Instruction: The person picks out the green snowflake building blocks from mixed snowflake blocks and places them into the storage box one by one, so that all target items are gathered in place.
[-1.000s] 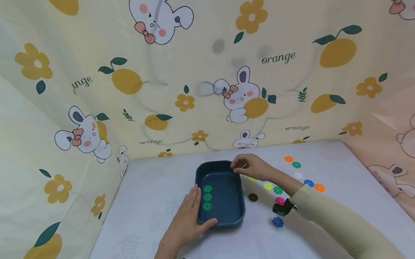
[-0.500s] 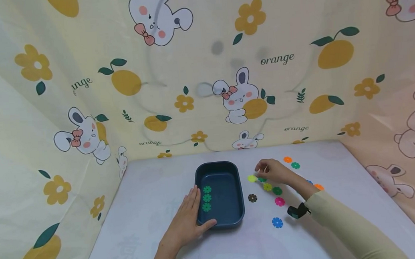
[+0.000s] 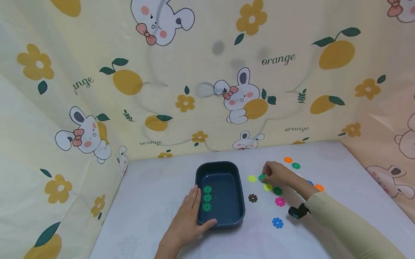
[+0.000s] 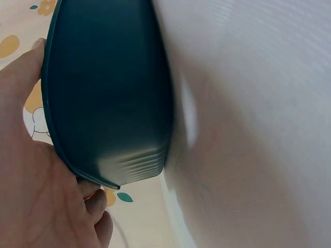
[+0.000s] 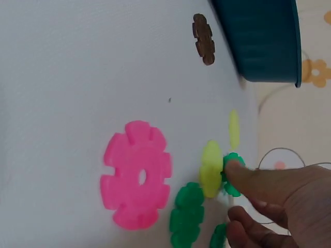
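My left hand [image 3: 185,219] rests against the left rim of a dark blue rectangular tray [image 3: 243,199], fingers straight along the side and thumb at the near corner. Three green flower-shaped plastic discs [image 3: 207,198] lie in a column on the tray's left part. To the right of the tray, my right hand [image 3: 277,173] pinches another green flower-shaped disc [image 5: 234,190], its thumb covering part of it. Beside that disc are a yellow-green disc [image 5: 210,169] and a second yellow one [image 3: 252,178]. A darker green disc [image 3: 277,191] lies just nearer to me.
More flower-shaped discs are spread over the white table [image 3: 154,197]: brown [image 3: 253,198], pink [image 3: 279,202], blue [image 3: 277,223], orange [image 3: 288,160] and green [image 3: 296,166]. Another orange disc [image 3: 318,187] lies beyond the right forearm. A patterned curtain [image 3: 198,106] borders the table's back.
My right hand has moved from over the tray's right rim to the discs on the right, where it now pinches a green one. The left hand has stayed on the tray.
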